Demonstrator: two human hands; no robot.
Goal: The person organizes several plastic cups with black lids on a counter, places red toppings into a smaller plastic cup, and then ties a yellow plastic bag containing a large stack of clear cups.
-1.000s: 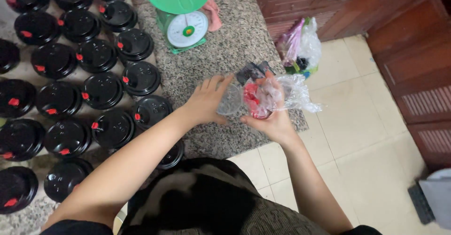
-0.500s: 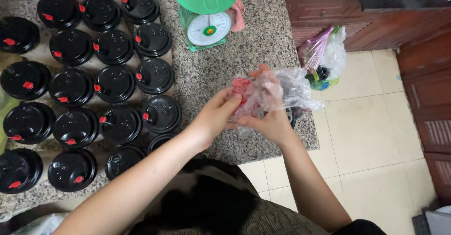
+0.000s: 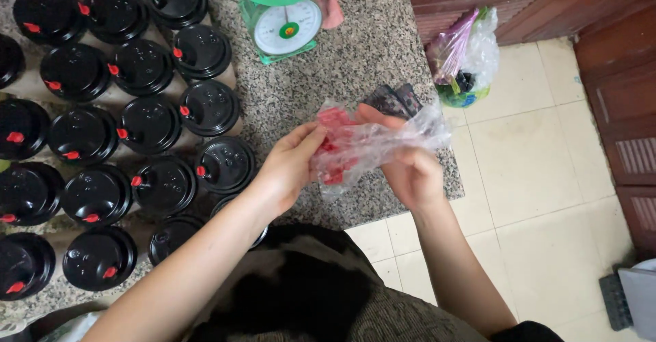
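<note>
Both hands close on a clear plastic bag of red pieces (image 3: 355,147), held above the granite worktop (image 3: 355,55); the left hand (image 3: 290,168) pinches its near end, the right hand (image 3: 410,171) grips it from below; rows of black-lidded cups (image 3: 147,123) crowd the worktop beside the left hand; a green scale (image 3: 283,21) stands beyond both hands; dark packets (image 3: 396,99) lie just behind the bag; a tied bag (image 3: 465,58) sits on the floor past the right hand.

Both hands (image 3: 290,168) have stretched the clear bag (image 3: 372,144) out flatter.
</note>
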